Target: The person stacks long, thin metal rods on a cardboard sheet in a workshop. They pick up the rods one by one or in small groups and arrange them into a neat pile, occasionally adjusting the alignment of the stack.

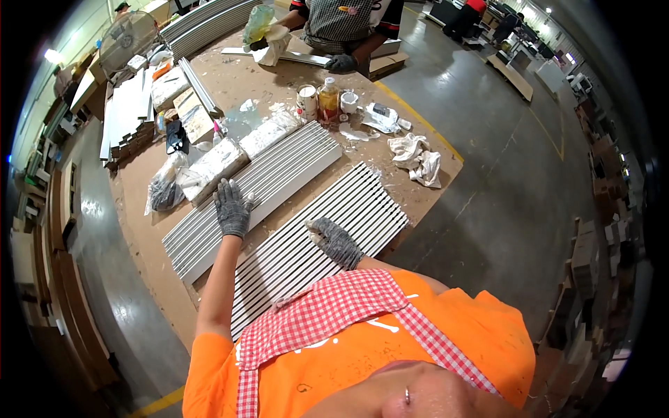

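Observation:
My left hand (pixel 233 210), in a grey knit glove, lies with its fingers stretched out on a tightly packed row of long grey-white strips (pixel 279 174). My right hand (pixel 337 242), gloved alike, rests over a second row of white strips (pixel 279 279) with dark gaps between them, nearer my body. Its fingers are curled together at their pale tips; whatever they may hold is hidden. Plastic-wrapped white bundles (pixel 216 169) lie just beyond the left hand. My apron's bib covers part of the near row.
On the brown table (pixel 157 240) stand a can (pixel 306 103), a bottle of amber liquid (pixel 328 99) and a white cup (pixel 349 102). A crumpled white cloth (pixel 416 159) lies near the right edge. Across the table, a gloved person (pixel 339 31) handles a white strip. More strips (pixel 129 115) are stacked at left.

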The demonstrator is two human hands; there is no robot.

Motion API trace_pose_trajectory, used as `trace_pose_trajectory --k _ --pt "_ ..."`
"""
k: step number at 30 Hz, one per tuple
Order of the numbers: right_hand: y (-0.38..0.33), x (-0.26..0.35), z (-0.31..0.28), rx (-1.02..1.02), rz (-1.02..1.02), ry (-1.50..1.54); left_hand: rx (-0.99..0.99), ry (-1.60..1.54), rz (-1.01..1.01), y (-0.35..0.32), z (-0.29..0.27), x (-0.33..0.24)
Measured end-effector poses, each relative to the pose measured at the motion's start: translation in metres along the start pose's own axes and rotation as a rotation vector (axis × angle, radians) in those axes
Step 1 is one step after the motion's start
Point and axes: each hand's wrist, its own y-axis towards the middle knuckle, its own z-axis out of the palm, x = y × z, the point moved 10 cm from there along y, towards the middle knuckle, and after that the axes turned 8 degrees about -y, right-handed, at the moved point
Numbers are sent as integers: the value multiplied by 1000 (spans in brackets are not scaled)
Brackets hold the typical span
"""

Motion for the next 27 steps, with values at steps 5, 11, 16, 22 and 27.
trace_pose_trajectory --k 5,11,16,22,27 --pt "3 1 0 -34 -20 -108 50 -54 -36 -4 5 5" --pt "0 3 -3 -110 -66 -5 97 17 -20 3 15 6" --pt "0 0 -3 -76 -10 -31 -88 -190 79 -19 -27 -6" --pt "4 -7 3 -40 -24 52 121 -810 -15 -128 -19 -6" --pt "0 2 -2 -34 -45 25 167 -213 54 -156 -21 -22"
